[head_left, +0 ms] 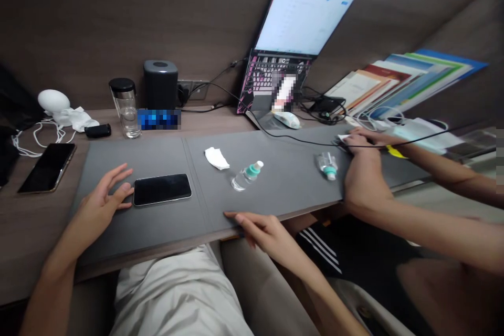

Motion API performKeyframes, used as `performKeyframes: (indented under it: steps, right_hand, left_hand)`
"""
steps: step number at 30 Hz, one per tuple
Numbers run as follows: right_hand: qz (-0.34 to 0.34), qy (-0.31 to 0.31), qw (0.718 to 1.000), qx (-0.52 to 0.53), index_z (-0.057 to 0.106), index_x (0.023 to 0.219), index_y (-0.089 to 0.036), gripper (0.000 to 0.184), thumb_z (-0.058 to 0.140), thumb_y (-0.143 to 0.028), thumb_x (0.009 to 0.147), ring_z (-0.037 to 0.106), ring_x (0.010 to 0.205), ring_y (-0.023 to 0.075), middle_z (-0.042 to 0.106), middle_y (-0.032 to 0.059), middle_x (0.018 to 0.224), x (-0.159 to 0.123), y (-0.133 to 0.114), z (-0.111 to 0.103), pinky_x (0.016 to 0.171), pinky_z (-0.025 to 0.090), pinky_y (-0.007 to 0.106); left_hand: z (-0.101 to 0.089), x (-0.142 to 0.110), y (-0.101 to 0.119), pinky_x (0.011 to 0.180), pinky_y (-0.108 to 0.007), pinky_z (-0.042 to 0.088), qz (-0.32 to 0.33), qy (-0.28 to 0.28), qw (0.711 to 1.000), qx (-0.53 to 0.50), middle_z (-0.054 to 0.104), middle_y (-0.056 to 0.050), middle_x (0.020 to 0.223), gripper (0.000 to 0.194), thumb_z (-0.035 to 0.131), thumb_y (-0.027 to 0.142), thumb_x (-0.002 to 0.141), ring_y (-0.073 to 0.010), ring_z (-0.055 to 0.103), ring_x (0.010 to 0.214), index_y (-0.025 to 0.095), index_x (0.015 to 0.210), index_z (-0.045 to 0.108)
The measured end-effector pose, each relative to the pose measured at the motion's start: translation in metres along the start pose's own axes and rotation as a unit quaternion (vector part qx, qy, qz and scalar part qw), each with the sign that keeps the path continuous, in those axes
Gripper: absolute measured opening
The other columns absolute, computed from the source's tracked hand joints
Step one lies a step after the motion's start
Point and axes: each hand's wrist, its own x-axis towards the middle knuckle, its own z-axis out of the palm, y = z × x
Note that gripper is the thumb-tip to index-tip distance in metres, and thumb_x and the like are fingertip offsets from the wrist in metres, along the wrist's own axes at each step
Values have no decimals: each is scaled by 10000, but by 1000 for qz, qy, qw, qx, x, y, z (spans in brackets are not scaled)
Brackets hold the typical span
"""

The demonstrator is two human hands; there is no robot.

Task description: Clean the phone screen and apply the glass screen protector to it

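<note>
My left hand [103,194] lies on the grey desk mat [118,226], fingers spread, with its thumb just beside a black smartphone [162,189]. My right hand [258,231] rests at the mat's front edge, holding nothing. Ahead of it, a small plastic bottle with a teal band [247,176] lies on its side near a crumpled white tissue [217,158]. A second small bottle [326,165] stands close to a co-worker's hands [364,168], which come in from the right over a black cable.
A laptop [283,63] stands open at the back, beside a white mouse [286,119]. To the left are a glass tumbler [125,110], a dark speaker [160,84], another phone [47,168] and white cables [39,139]. Folders [401,81] lean against the right wall.
</note>
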Motion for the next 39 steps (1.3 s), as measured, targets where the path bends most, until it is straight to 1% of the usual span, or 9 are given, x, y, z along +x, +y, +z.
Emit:
performKeyframes:
  steps: [4,9,12,15,17,22,28,35,39]
  right_hand:
    - [10,94,994,-48,731,1405,-173,634,408,-615,1084,685,600,235,673,6,583,13,-2,3,666,553,351]
    - [-86,-20,995,-54,688,1471,-269,535,479,-571,1082,797,941,301,848,82,1048,14,-13,8,858,597,409]
    - [-64,-33,997,-30,766,1369,-259,535,437,-584,1099,753,693,251,803,32,764,11,-14,4,714,578,353]
    - [-60,35,995,-69,734,1403,-205,569,403,-563,1110,702,600,225,710,1,611,19,-20,3,659,526,322]
    - [-89,75,986,-120,616,1534,-197,565,373,-501,1123,724,655,231,740,11,671,35,-32,5,677,510,320]
    - [-129,88,962,-223,469,1637,-192,554,407,-316,1101,774,984,281,820,119,1170,110,-76,13,815,529,347]
    - [-116,83,967,-209,642,1502,-188,518,407,-201,1040,743,1181,295,775,121,1348,176,-88,35,994,531,382]
    - [-146,43,973,-174,780,1315,-309,465,432,-201,1025,728,1199,216,794,-18,1323,173,-71,33,1020,506,310]
    - [-114,83,975,-169,819,1173,-248,457,391,-204,1019,747,1054,242,838,35,1130,176,-67,28,928,507,331]
  left_hand:
    - [-1,1,0,949,-498,686,3,-4,1000,0,542,-110,1650,808,681,760,903,-362,735,1257,338,1571,511]
    - [-3,2,0,922,-462,697,10,-12,1000,-10,509,-119,1676,771,684,722,927,-367,728,1273,327,1565,512]
    - [-3,2,-3,916,-472,699,12,-5,1000,-7,514,-123,1672,771,714,709,910,-381,728,1270,326,1554,533]
    - [-4,1,-2,922,-500,695,8,-5,1000,-9,529,-136,1658,799,761,703,872,-406,720,1275,312,1539,559]
    - [-4,0,1,930,-501,691,7,-10,1000,-11,528,-139,1658,809,742,725,874,-403,714,1284,298,1537,560]
    - [-3,-2,5,920,-450,695,7,-19,1000,4,510,-120,1673,787,666,749,923,-371,711,1296,303,1558,533]
    - [-2,-2,3,918,-451,697,11,-15,1000,25,509,-101,1677,712,659,702,960,-348,729,1272,339,1561,535]
    - [-1,-2,2,933,-471,694,19,-11,999,49,521,-89,1671,669,651,667,983,-336,744,1246,362,1568,539]
    - [0,-3,3,912,-473,699,18,-7,999,39,548,-106,1647,695,671,693,955,-351,749,1239,337,1545,576]
